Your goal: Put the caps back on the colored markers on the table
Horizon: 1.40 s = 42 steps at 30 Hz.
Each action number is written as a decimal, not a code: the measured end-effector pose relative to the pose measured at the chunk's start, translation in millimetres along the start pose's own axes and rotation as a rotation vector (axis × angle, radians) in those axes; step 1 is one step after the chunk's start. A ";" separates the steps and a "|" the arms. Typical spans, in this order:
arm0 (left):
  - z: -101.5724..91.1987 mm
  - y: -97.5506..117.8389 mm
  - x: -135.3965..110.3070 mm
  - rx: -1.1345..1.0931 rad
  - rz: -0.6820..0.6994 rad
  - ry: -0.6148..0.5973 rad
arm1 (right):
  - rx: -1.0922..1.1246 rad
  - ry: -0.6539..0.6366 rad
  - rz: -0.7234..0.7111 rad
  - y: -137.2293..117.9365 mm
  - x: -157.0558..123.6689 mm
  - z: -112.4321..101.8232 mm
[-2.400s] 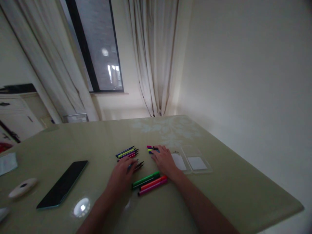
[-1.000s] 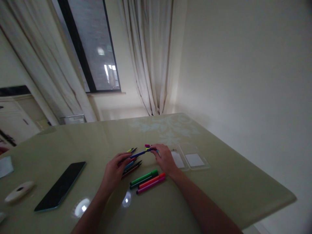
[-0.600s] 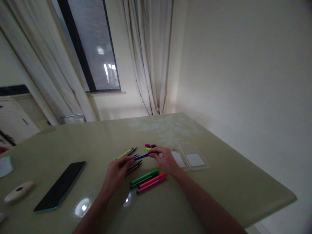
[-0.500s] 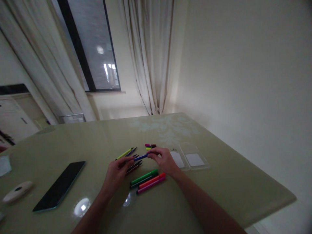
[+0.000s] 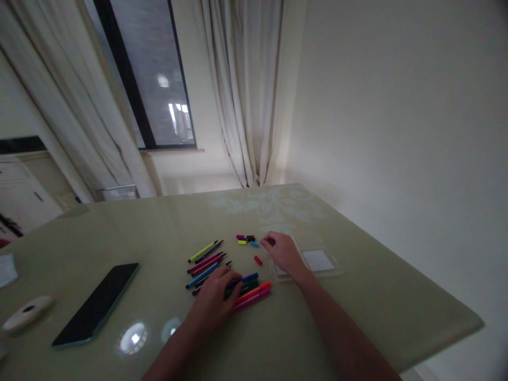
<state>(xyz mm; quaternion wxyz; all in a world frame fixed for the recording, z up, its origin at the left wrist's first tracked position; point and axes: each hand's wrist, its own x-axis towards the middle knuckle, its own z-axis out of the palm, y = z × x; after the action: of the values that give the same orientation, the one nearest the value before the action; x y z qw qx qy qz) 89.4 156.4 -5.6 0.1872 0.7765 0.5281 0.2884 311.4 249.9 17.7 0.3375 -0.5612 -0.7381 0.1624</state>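
The fingers of the left hand were bent over a blue-capped marker and a green marker; I could not tell whether they gripped either. On the right hand, thumb and fingertips curled close together; whether they held anything was unclear. From the right hand, small loose caps lay between nine and ten o'clock, a clear case at three. From the left, uncapped markers lay at eleven, an orange marker at three, a dark phone at nine
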 end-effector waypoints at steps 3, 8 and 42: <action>5.8 0.3 -3.5 -0.013 0.050 -0.037 | -0.198 -0.116 -0.058 -4.8 -3.9 3.0; 10.2 -2.3 -3.9 0.014 0.096 -0.016 | -0.361 -0.231 -0.140 -11.7 -10.6 11.2; -28.4 -31.2 11.5 -0.010 -0.083 0.228 | 0.614 -0.167 -0.201 -19.0 -11.2 17.3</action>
<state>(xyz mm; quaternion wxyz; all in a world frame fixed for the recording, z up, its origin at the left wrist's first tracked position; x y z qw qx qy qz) 52.0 178.3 0.4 0.1415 0.7152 0.5762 0.3695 287.5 235.7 13.5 0.4434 -0.3426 -0.7314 0.3887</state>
